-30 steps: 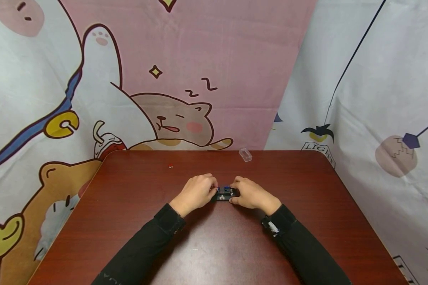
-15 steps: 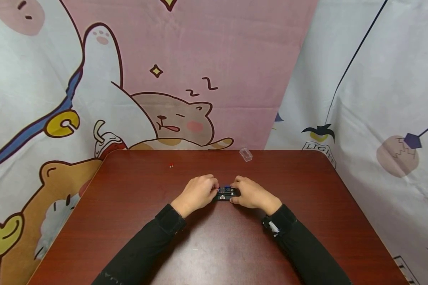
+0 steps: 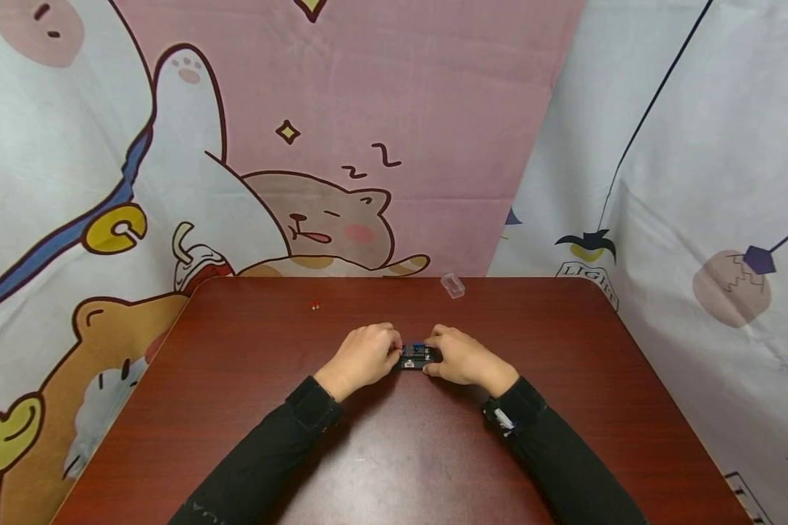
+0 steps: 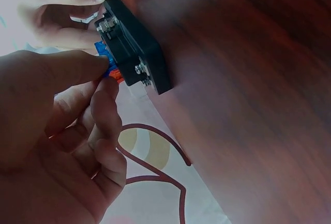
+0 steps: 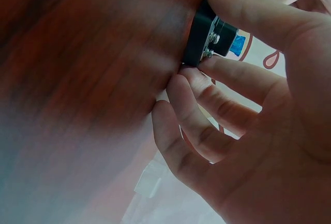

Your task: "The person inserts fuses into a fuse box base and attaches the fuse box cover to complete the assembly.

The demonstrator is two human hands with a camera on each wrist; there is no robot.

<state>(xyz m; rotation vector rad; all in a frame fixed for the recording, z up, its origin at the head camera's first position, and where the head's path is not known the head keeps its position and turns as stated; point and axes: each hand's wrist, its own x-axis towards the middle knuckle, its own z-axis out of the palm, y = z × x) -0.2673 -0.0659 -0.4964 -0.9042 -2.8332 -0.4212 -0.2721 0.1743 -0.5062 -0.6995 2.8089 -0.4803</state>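
A black fuse block [image 3: 416, 356] with screw terminals lies on the table between my two hands. Blue blade fuses [image 4: 102, 50] stand in its top. At its left end my left hand [image 3: 365, 357] pinches a small red blade fuse [image 4: 119, 75] between thumb and forefinger; most of that fuse is hidden behind the fingertips. Holding the right end is my right hand [image 3: 465, 356], its thumb [image 5: 243, 8] on the near edge and its forefinger against the far side. The other right fingers [image 5: 181, 146] are bent and reach down to the table.
Two tiny red pieces [image 3: 315, 305], likely fuses, lie at the back left of the brown table [image 3: 249, 350]. Near the back edge sits a small clear plastic box [image 3: 452, 285]. Behind the table hangs a cartoon-printed cloth [image 3: 433, 146].
Both hands stay at the fuse block, with only slight motion of the left fingertips at its left end. The block and the other things have not visibly moved.
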